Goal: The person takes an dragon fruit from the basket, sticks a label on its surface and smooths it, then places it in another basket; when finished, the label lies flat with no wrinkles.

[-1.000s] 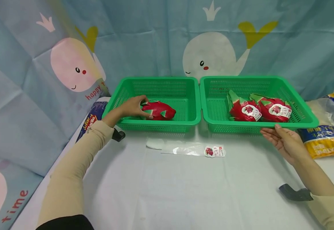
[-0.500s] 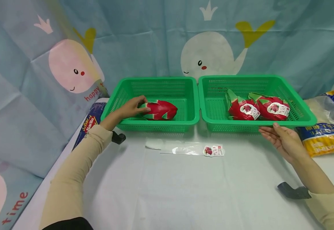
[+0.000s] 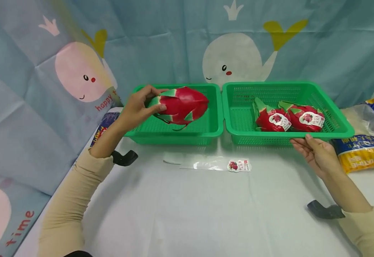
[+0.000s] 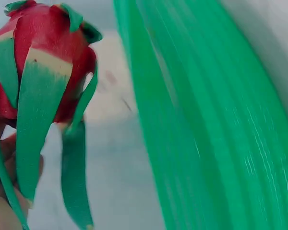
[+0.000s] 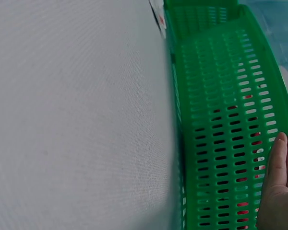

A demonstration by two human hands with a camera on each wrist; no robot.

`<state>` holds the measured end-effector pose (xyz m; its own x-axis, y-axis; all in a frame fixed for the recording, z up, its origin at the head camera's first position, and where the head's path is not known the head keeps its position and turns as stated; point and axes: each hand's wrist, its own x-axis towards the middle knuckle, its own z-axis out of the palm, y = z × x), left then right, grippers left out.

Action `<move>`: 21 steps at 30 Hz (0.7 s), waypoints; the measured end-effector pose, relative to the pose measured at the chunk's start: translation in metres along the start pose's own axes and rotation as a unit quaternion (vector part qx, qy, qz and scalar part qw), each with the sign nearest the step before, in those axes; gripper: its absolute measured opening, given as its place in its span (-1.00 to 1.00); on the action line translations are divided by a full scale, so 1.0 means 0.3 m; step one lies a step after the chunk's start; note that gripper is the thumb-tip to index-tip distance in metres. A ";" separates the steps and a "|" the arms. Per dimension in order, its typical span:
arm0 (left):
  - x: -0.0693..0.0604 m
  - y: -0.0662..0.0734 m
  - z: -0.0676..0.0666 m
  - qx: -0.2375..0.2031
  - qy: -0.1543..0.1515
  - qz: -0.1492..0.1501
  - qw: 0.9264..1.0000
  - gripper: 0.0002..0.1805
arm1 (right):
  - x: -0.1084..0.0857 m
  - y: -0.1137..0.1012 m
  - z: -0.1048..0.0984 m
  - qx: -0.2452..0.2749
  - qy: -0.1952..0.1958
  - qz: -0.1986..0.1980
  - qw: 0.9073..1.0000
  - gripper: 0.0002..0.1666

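Now left hand (image 3: 138, 108) round dragonfruit (image 3: 188, 103) above basket (image 3: 177, 139), right hand (image 3: 323, 157) straight-fingered against two-fruit basket (image 3: 254, 135).

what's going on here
A person's left hand holds a dragon fruit up over the left green basket. The right hand touches the front rim of the right green basket, where two labelled dragon fruits lie side by side. A clear plastic strip with a dragon fruit label lies on the white table in front of the baskets.

Left basket (image 3: 196, 135) (upper centre of frame) stands beside right basket (image 3: 254, 135), which contains two dragon fruits (image 3: 267, 123). Plastic strip (image 3: 206, 164) lies before both baskets.
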<state>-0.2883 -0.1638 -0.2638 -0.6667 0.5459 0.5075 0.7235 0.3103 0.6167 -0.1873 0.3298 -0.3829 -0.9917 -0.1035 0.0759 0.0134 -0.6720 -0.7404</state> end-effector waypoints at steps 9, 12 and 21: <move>-0.217 0.106 0.328 -0.035 -0.180 0.014 0.983 -0.68 | -0.003 0.003 0.017 -0.033 0.029 0.009 0.999 -0.71; -0.281 0.093 0.425 -0.072 -0.202 -0.004 0.977 -0.69 | 0.001 0.005 0.022 -0.046 0.033 0.008 0.998 -0.73; -0.315 0.040 0.509 -0.131 -0.245 -0.036 0.960 -0.67 | -0.002 0.003 0.020 -0.001 0.035 0.014 0.999 -0.68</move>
<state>-0.1892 -0.0928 -0.3965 -0.5032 0.8504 0.1538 0.5654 0.1893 0.8028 -0.1858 0.3248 -0.3796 -0.9975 -0.0703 0.0078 0.0413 -0.6685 -0.7426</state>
